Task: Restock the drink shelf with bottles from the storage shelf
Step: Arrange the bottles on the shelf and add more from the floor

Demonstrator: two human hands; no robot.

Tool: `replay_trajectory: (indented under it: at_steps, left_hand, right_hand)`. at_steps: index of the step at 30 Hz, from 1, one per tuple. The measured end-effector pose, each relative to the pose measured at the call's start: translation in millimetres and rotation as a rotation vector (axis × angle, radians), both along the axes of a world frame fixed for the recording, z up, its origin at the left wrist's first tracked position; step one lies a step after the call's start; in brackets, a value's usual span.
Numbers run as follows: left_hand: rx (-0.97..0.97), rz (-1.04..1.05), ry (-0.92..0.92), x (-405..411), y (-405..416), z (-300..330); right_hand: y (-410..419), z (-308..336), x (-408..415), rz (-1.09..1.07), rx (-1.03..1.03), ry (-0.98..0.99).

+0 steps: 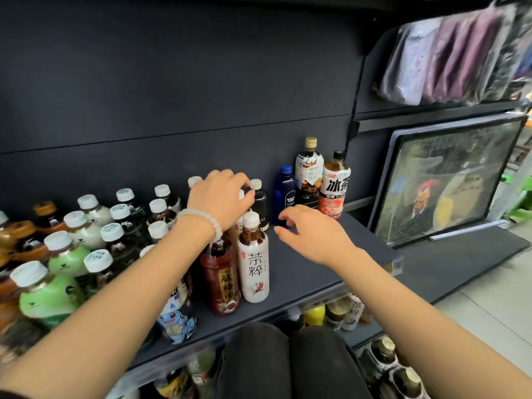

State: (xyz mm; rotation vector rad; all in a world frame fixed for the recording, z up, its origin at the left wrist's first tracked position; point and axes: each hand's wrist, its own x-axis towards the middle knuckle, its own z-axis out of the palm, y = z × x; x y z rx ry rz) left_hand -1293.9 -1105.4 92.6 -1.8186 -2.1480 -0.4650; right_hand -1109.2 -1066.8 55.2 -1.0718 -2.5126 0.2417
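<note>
Roughly, left to right, this is how the restocking stands.

Left block: the left part of the drink shelf (302,272) is already packed, with rows of white-capped bottles (86,226) and a few amber-capped ones at the far edge, standing cap to cap. That stretch looks done.

Front middle: a Squirtle-print bottle (177,318), a dark red bottle (223,280) and a white tea bottle (254,266) stand upright at the front edge, touching or nearly so.

Left hand: the left hand (218,200), a bead bracelet (201,223) on its wrist, reaches over the middle bottles; its fingers (246,194) curl down around the cap of a bottle mostly hidden beneath the palm, just beside the black bottle (260,205). Which bottle it grips, I cannot tell for sure.

Right hand: the right hand (312,231) hovers above bare shelf, fingers loosely spread and holding nothing, near the blue bottle (283,191).

Right group: the blue bottle, a coffee bottle (309,174) and an iced tea bottle (335,185) stand together at the back.

Still to fill: the bare board in front of that group and to the right of the white tea bottle. I would judge the job well past half.

Storage shelf: not identifiable from here; more bottles (334,312) show on the level below.
</note>
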Motion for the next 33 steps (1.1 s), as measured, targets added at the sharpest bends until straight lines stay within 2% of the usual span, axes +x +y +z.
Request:
replay_trajectory:
  at_steps: [5, 10, 24, 33]
  left_hand:
    - [0.013, -0.058, -0.008, 65, -37, -35]
    - [-0.032, -0.141, 0.000, 129, -60, -84]
    - [-0.250, -0.524, 0.029, 317, -49, -200]
    - [-0.583, -0.558, -0.110, 395, -28, -306]
  right_hand:
    - [-23, -25, 71, -0.161, 0.272, -0.080]
    - [-54, -62, 148, -0.256, 0.308, -0.111]
    - [-137, -180, 339, -0.750, 0.083, -0.182]
    - [-149, -285, 376, -0.885, -0.229, -0.181]
